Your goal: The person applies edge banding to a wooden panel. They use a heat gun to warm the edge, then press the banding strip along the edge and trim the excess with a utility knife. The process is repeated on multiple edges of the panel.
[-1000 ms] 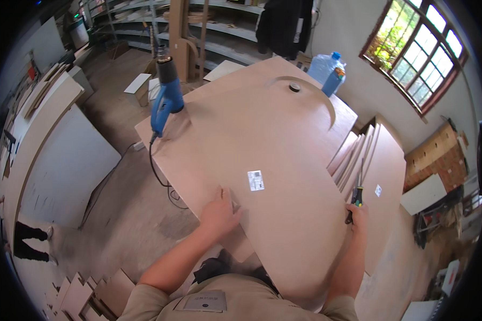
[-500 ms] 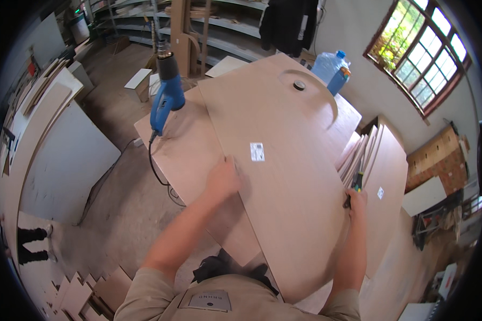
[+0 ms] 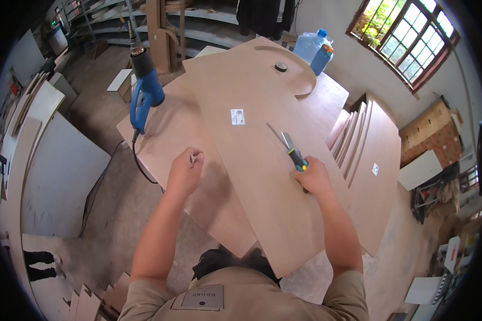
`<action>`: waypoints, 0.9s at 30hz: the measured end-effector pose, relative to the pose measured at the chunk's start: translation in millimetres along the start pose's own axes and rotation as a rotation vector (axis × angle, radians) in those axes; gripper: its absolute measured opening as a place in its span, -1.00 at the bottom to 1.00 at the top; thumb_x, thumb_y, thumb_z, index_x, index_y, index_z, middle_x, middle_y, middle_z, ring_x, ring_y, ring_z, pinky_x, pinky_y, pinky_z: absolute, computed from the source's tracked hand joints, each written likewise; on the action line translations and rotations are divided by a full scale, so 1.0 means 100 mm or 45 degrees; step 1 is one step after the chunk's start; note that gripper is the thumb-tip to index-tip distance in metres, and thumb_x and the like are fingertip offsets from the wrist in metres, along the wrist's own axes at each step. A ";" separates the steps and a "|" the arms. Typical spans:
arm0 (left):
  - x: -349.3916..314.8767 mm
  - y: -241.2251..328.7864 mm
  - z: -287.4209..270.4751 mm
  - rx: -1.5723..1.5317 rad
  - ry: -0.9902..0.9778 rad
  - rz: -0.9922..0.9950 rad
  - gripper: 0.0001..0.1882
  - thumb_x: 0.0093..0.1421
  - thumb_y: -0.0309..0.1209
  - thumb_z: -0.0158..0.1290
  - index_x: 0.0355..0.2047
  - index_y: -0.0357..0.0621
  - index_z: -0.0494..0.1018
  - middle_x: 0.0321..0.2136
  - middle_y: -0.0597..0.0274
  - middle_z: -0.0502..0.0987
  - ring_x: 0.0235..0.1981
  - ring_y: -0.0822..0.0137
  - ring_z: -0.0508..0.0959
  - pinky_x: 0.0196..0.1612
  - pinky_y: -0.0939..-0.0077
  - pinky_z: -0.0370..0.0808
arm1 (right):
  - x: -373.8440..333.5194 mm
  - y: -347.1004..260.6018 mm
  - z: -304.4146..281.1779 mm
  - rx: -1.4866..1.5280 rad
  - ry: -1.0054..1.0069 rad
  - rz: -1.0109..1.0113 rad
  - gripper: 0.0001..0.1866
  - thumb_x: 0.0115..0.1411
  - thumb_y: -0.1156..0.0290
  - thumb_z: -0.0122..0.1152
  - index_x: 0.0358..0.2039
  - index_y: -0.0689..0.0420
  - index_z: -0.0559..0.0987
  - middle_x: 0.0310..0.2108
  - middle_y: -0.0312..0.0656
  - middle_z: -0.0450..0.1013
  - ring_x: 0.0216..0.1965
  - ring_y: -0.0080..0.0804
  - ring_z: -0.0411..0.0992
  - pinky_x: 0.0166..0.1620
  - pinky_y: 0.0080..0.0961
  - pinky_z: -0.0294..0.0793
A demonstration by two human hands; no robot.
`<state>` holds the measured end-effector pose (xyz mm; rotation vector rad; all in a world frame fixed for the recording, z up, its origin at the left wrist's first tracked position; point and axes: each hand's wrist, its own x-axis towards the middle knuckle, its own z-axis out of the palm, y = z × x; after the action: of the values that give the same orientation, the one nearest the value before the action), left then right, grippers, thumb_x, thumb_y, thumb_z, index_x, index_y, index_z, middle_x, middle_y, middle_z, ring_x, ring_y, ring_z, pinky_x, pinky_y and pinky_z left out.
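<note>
A heat gun stands on the tabletop at upper left. The left hand is set at the panel's left edge, arm outstretched, fingers curled about something small that cannot be made out. The panel, broad, thin and stiff, lies across the middle of the frame; it is judged awkward rather than heavy, best gripped by opposite edges. The right hand rests on it, fingers clenched round a screwdriver pointing away.
</note>
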<state>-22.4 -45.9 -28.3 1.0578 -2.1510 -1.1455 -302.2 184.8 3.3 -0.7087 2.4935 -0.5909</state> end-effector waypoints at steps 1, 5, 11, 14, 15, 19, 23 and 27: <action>-0.10 0.01 -0.05 -0.161 0.032 0.055 -0.74 0.39 -0.33 0.00 -0.09 -0.27 0.51 -0.25 0.07 0.63 -0.36 0.26 0.54 -0.26 0.39 0.50 | -0.04 -0.06 0.06 -0.081 0.091 -0.075 -0.53 0.01 0.29 0.37 -0.08 0.24 0.58 -0.13 0.03 0.54 -0.13 -0.01 0.54 -0.05 -0.15 0.53; -0.43 0.21 -0.26 -0.771 0.015 -0.229 -0.77 0.46 -0.38 -0.12 -0.15 -0.23 0.49 -0.31 0.24 0.62 -0.61 0.57 0.38 -0.52 0.59 0.36 | -0.06 -0.16 0.21 -0.269 0.245 -0.313 -0.37 -0.02 0.26 0.41 0.09 0.18 0.52 0.13 -0.02 0.41 0.13 -0.05 0.39 0.17 -0.14 0.42; -0.92 0.76 -0.39 -1.030 0.025 -0.249 -0.74 0.49 -0.32 -0.19 -0.14 -0.20 0.45 -0.21 0.18 0.61 -0.67 0.56 0.31 -0.59 0.63 0.26 | -0.53 -0.35 0.19 -0.078 0.318 -0.685 -0.31 0.00 0.25 0.42 0.16 0.16 0.48 0.17 -0.01 0.38 0.24 0.10 0.28 0.30 -0.14 0.30; -1.11 0.95 -0.23 -1.266 0.049 -0.242 -0.74 0.46 -0.31 -0.20 -0.15 -0.23 0.41 -0.17 0.04 0.57 -0.69 0.47 0.31 -0.63 0.61 0.20 | -1.09 -0.42 0.34 -0.035 0.317 -1.113 -0.37 0.04 0.28 0.40 0.14 0.16 0.49 0.18 0.01 0.37 0.29 0.11 0.24 0.33 -0.11 0.26; -1.14 0.97 -0.17 -1.297 0.009 -0.213 -0.75 0.47 -0.29 -0.19 -0.16 -0.20 0.41 -0.14 0.02 0.56 -0.66 0.45 0.32 -0.60 0.59 0.23 | -1.25 -0.44 0.42 -0.098 0.328 -1.295 -0.40 0.06 0.28 0.39 0.13 0.16 0.49 0.19 0.01 0.37 0.31 0.11 0.23 0.34 -0.10 0.25; -1.17 0.92 0.08 -1.384 -0.052 -0.231 -0.75 0.48 -0.28 -0.19 -0.18 -0.18 0.40 -0.16 0.03 0.54 -0.64 0.43 0.33 -0.56 0.58 0.27 | -1.37 -0.43 0.61 -0.076 0.332 -1.066 -0.45 0.11 0.28 0.38 0.11 0.17 0.49 0.18 0.00 0.37 0.32 0.10 0.22 0.34 -0.05 0.23; -1.04 0.74 0.18 -1.495 -0.103 -0.331 -0.76 0.48 -0.29 -0.18 -0.19 -0.16 0.40 -0.17 0.05 0.53 -0.60 0.40 0.35 -0.49 0.52 0.34 | -1.42 -0.33 0.71 -0.042 0.215 -1.043 -0.45 0.15 0.24 0.38 0.11 0.18 0.49 0.15 0.04 0.38 0.27 0.13 0.26 0.32 -0.03 0.24; -0.80 0.56 0.18 -1.681 -0.137 -0.491 -0.77 0.49 -0.29 -0.18 -0.20 -0.14 0.40 -0.18 0.06 0.53 -0.56 0.36 0.39 -0.43 0.43 0.40 | -1.63 -0.52 0.91 0.029 0.180 -0.931 -0.41 0.19 0.25 0.35 0.18 0.19 0.43 0.12 0.08 0.39 0.17 0.14 0.33 0.24 -0.05 0.31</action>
<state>-10.9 47.0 5.0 0.7169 -0.7790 -2.2841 -110.8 213.9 10.2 -1.6364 2.2951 -0.9376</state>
